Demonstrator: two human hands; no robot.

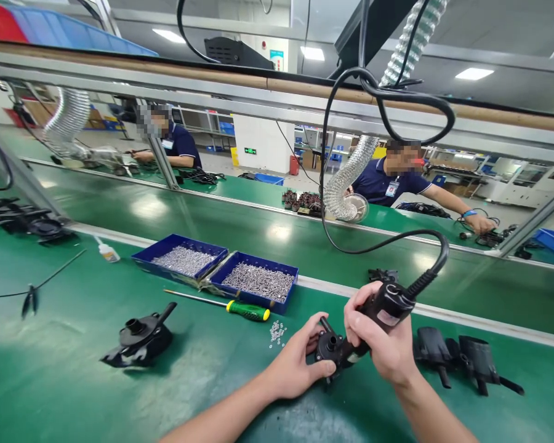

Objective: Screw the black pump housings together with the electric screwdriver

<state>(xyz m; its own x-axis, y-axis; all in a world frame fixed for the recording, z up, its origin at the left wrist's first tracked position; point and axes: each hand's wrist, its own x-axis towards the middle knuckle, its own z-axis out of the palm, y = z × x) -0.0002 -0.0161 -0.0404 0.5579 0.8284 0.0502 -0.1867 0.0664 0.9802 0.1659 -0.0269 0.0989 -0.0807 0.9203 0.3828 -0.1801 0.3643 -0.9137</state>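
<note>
Clock directions are taken from the black ported part in the left hand, with 12 pointing straight away from the person.

The green workbench (74, 400) fills the near side; its far edge is a pale rail (323, 287) crossing from 10 round to 2. Beyond it, two co-workers sit, one in a navy shirt (184, 146) near 11, the other (373, 181) near 1.

Two blue trays, the left one (146, 261) and the right one (216, 291), sit side by side at 10 to 11, close to the rail, heaped with small metal pieces. A pair of black housings (475, 357) lies at 3, just beside the right hand in this view. Another black housing (141, 335) stands well apart at 9, a wide stretch of green between it and the left forearm.

The right hand (388, 341) has its fingers wrapped around a corded driver (378, 314); the cord (436, 264) loops up toward 12. The left hand (300, 363) has thumb and fingers curled close about the black ported part (327, 346), low at centre-right, above the bench. The driver's nose reaches that part; its tip is hidden.

A green-handled screwdriver (248, 311) lies at 10 along the trays' near edge, with scattered tiny washers (277, 332) between it and the left hand.
</note>
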